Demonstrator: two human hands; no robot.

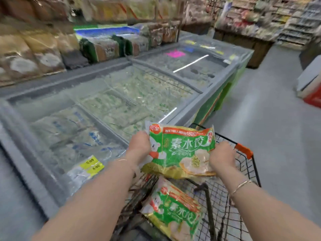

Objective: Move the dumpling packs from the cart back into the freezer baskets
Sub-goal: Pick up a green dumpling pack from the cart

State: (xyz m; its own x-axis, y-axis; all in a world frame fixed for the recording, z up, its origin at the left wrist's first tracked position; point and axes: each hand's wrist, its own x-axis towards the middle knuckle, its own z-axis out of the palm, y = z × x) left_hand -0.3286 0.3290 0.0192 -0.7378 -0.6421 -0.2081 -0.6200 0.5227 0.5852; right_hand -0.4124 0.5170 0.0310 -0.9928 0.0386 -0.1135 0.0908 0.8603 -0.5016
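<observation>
Dumpling packs: 2 in view. Upper pack [180, 152] held above cart [243, 171], left hand [139, 145] gripping its left edge, right hand [222, 157] gripping its right. 2nd pack [173, 209] lies in cart basket below. Glass-lid freezer [97, 108] just left of cart, full of frozen bags. Grey shop floor [271, 119], stocked shelves [260, 20] behind.

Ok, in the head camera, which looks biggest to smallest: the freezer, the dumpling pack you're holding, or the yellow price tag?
1. freezer
2. held dumpling pack, gripped by left hand and right hand
3. yellow price tag
The freezer stretches far back, so no doubt there.
</observation>
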